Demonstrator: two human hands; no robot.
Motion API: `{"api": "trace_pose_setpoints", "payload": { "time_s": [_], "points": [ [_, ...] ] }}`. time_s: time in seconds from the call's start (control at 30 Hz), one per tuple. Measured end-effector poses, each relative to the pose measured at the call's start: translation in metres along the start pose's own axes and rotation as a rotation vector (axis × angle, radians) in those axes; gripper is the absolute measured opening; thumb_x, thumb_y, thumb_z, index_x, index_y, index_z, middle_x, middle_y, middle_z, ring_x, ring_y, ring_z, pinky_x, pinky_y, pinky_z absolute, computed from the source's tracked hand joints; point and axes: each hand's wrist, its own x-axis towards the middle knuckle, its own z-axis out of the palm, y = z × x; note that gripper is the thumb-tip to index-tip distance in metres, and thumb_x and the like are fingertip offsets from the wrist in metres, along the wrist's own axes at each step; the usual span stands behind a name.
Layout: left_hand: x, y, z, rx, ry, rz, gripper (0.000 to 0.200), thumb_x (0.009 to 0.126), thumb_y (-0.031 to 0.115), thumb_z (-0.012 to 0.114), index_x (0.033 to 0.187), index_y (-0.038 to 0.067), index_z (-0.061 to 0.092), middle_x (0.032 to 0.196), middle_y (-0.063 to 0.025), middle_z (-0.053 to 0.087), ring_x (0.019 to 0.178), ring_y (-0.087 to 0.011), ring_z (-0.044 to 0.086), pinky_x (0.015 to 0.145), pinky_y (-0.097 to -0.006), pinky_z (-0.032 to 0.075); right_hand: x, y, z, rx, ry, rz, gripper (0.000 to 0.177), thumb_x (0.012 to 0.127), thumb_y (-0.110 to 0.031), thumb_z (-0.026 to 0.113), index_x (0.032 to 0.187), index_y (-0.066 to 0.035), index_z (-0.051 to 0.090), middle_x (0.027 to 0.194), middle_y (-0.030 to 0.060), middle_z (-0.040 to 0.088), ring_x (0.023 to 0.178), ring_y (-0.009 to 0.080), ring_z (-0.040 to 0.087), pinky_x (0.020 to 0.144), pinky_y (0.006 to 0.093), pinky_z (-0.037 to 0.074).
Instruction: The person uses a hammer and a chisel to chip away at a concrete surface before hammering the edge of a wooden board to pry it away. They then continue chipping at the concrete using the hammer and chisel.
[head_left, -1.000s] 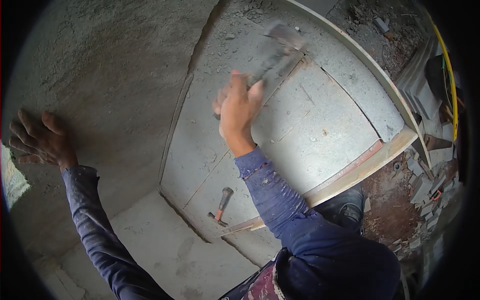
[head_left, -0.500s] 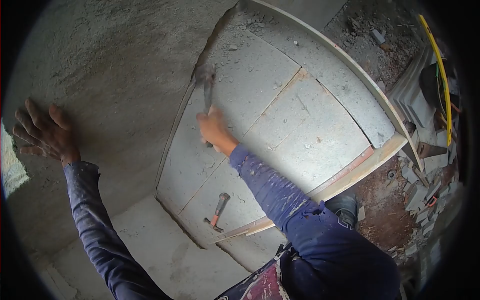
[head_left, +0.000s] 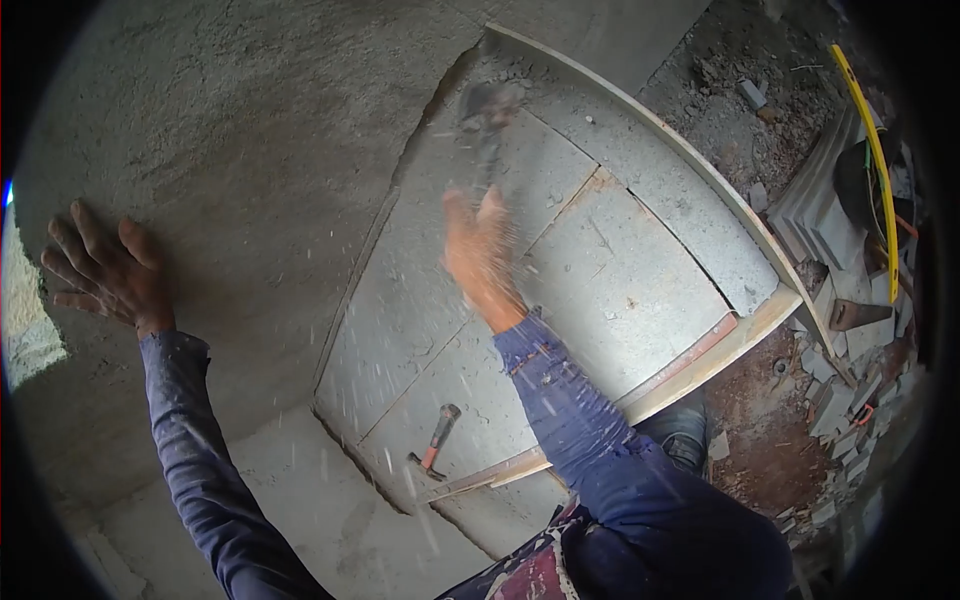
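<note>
My left hand (head_left: 112, 268) lies flat on the rough grey wall (head_left: 260, 170), fingers spread. My right hand (head_left: 483, 255) is closed round the handle of a hammer (head_left: 488, 115), whose dark head is smeared by motion. The hammer is over the far part of the grey slab surface (head_left: 630, 270), a little out from the jagged gap where wall and slabs meet. Fine debris flies around my right forearm and over the slabs. A second hammer (head_left: 436, 440), with a black and orange handle, rests on the slab nearer my body.
A thin raised board (head_left: 690, 140) edges the slabs on the far right. Beyond it are rubble, stacked tiles (head_left: 825, 205), a yellow spirit level (head_left: 878, 160) and a hand saw (head_left: 862, 313). Broken tile pieces (head_left: 840, 405) litter the reddish ground. My foot (head_left: 682, 435) is beside the front board.
My right hand and its hammer have swung away from the wall edge, up and to the right. Flying debris now shows. My left hand stays against the wall; the view has shifted slightly.
</note>
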Motion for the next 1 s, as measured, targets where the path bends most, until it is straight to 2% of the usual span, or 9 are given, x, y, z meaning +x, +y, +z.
{"api": "trace_pose_setpoints", "payload": {
  "time_s": [0.13, 0.2, 0.27, 0.3, 0.53, 0.63, 0.73, 0.8, 1.0],
  "points": [
    [0.007, -0.002, 0.006, -0.024, 0.016, -0.022, 0.061, 0.097, 0.054, 0.046, 0.153, 0.035, 0.03, 0.163, 0.0051, 0.02, 0.152, -0.0289, 0.009, 0.114, -0.0732, 0.003, 0.008, -0.028, 0.008, 0.505, 0.249, -0.049, 0.051, 0.1, -0.032, 0.053, 0.12, 0.013, 0.045, 0.106, 0.0268, 0.06, 0.095, 0.039, 0.06, 0.09, 0.0477, 0.046],
    [0.006, 0.004, 0.003, -0.034, 0.04, -0.048, 0.061, 0.098, 0.055, 0.046, 0.153, 0.036, 0.029, 0.162, 0.0051, 0.021, 0.152, -0.0296, 0.011, 0.114, -0.0734, 0.005, 0.019, 0.025, 0.021, 0.142, 0.386, -0.205, 0.046, 0.101, -0.03, 0.052, 0.118, 0.012, 0.047, 0.104, 0.0255, 0.06, 0.094, 0.035, 0.061, 0.087, 0.0463, 0.047],
    [0.004, -0.001, 0.003, -0.066, 0.017, -0.046, 0.062, 0.096, 0.056, 0.048, 0.153, 0.039, 0.029, 0.163, 0.0078, 0.018, 0.153, -0.0271, 0.008, 0.114, -0.0727, 0.0, 0.013, 0.029, 0.01, -0.206, -0.256, 0.183, 0.039, 0.102, -0.027, 0.05, 0.114, 0.01, 0.049, 0.102, 0.025, 0.061, 0.097, 0.0342, 0.06, 0.087, 0.0459, 0.046],
    [0.007, -0.002, 0.005, -0.06, 0.025, -0.055, 0.062, 0.096, 0.056, 0.048, 0.153, 0.039, 0.029, 0.163, 0.0078, 0.018, 0.153, -0.0271, 0.008, 0.114, -0.0727, 0.0, 0.01, 0.012, 0.004, -0.211, -0.258, 0.171, 0.039, 0.102, -0.027, 0.05, 0.114, 0.01, 0.049, 0.102, 0.025, 0.061, 0.097, 0.0342, 0.06, 0.087, 0.0459, 0.046],
    [0.001, -0.003, 0.002, -0.052, 0.009, -0.066, 0.062, 0.096, 0.056, 0.049, 0.152, 0.044, 0.027, 0.164, 0.0119, 0.015, 0.153, -0.0232, 0.006, 0.116, -0.0716, 0.0, 0.035, -0.007, 0.012, 0.475, 0.253, -0.211, 0.055, 0.101, -0.033, 0.052, 0.132, 0.011, 0.037, 0.098, 0.0197, 0.056, 0.065, 0.0187, 0.058, 0.058, 0.0327, 0.05],
    [0.003, -0.004, 0.003, -0.049, 0.025, -0.062, 0.061, 0.096, 0.055, 0.049, 0.152, 0.045, 0.026, 0.164, 0.0128, 0.015, 0.153, -0.0228, 0.005, 0.116, -0.0713, 0.0, 0.018, -0.012, 0.001, 0.057, -0.291, 0.368, 0.045, 0.104, -0.031, 0.047, 0.119, 0.01, 0.04, 0.095, 0.0187, 0.055, 0.064, 0.018, 0.056, 0.057, 0.033, 0.048],
    [0.004, -0.002, 0.004, -0.047, 0.013, -0.059, 0.061, 0.096, 0.055, 0.049, 0.152, 0.045, 0.026, 0.164, 0.0133, 0.014, 0.153, -0.0226, 0.005, 0.116, -0.0712, 0.0, 0.001, -0.016, -0.002, 0.224, -0.177, 0.124, 0.045, 0.103, -0.03, 0.049, 0.118, 0.012, 0.041, 0.098, 0.0217, 0.056, 0.075, 0.0231, 0.06, 0.068, 0.0358, 0.051],
    [0.007, -0.002, 0.005, -0.044, 0.023, -0.057, 0.061, 0.096, 0.056, 0.048, 0.152, 0.045, 0.026, 0.163, 0.0134, 0.014, 0.153, -0.0225, 0.005, 0.117, -0.0712, 0.0, 0.021, -0.013, 0.019, 0.33, 0.247, -0.175, 0.054, 0.102, -0.031, 0.05, 0.126, 0.016, 0.039, 0.108, 0.0263, 0.057, 0.092, 0.0284, 0.062, 0.081, 0.0379, 0.049],
    [0.004, -0.001, 0.005, -0.041, 0.015, -0.064, 0.061, 0.096, 0.056, 0.048, 0.152, 0.044, 0.026, 0.163, 0.0137, 0.014, 0.153, -0.0217, 0.005, 0.117, -0.0709, 0.001, 0.042, -0.008, -0.002, 0.036, -0.165, -0.024, 0.043, 0.103, -0.026, 0.048, 0.123, 0.012, 0.04, 0.108, 0.0274, 0.057, 0.1, 0.0333, 0.061, 0.086, 0.0414, 0.046]
  ]
}}
